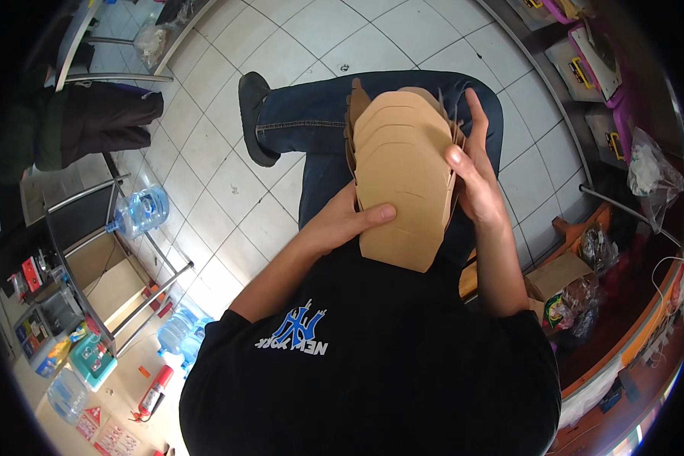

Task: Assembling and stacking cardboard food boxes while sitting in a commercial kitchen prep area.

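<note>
A stack of brown cardboard pieces (403, 182), with rounded far ends and short curved slits, rests over my lap. My left hand (357, 218) grips its near left side, the thumb lying on the top sheet and the fingers hidden beneath. On the right, my right hand (476, 178) presses its thumb near the stack's upper right edge. One finger of that hand points up and away, and the others are behind the cardboard. Jagged cardboard flaps stick out along both sides of the stack. My crossed legs in jeans (311, 114) are under it.
White floor tiles (296, 38) spread ahead. Large blue water bottles (140, 211) and a red fire extinguisher (153, 391) stand at left, beside a metal-framed rack (91, 199). Shelves with purple-edged bins (574, 64) run along the right. An open cardboard box (558, 275) sits among plastic bags there.
</note>
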### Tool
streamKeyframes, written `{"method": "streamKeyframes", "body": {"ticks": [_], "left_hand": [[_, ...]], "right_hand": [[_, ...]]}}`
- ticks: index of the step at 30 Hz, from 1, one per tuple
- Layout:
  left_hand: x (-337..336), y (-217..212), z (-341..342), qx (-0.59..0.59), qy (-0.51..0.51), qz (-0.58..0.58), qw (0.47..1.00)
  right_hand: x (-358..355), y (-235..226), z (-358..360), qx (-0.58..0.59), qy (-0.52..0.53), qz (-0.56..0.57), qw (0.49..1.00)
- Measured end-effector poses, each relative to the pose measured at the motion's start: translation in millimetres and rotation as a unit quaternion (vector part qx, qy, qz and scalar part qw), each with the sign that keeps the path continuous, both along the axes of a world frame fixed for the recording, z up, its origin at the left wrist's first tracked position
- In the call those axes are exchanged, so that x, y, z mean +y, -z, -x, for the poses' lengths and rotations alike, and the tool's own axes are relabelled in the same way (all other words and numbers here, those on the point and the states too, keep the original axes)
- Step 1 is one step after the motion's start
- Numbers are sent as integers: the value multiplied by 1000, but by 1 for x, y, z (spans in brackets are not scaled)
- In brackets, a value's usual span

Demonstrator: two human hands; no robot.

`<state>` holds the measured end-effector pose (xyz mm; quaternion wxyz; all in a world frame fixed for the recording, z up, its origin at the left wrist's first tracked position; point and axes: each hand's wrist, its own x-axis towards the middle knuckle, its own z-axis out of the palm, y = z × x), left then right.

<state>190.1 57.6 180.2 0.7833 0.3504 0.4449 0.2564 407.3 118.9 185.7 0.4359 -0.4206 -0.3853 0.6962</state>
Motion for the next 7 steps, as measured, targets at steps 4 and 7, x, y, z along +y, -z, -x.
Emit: {"method": "streamKeyframes", "body": {"ticks": [4, 7], "left_hand": [[1, -6, 7, -42, 0, 24, 999], [-4, 11, 20, 1, 46, -46, 998]], "right_hand": [[-6, 1, -2, -72, -31, -41, 996], [-19, 18, -6, -121, -91, -87, 985]]}}
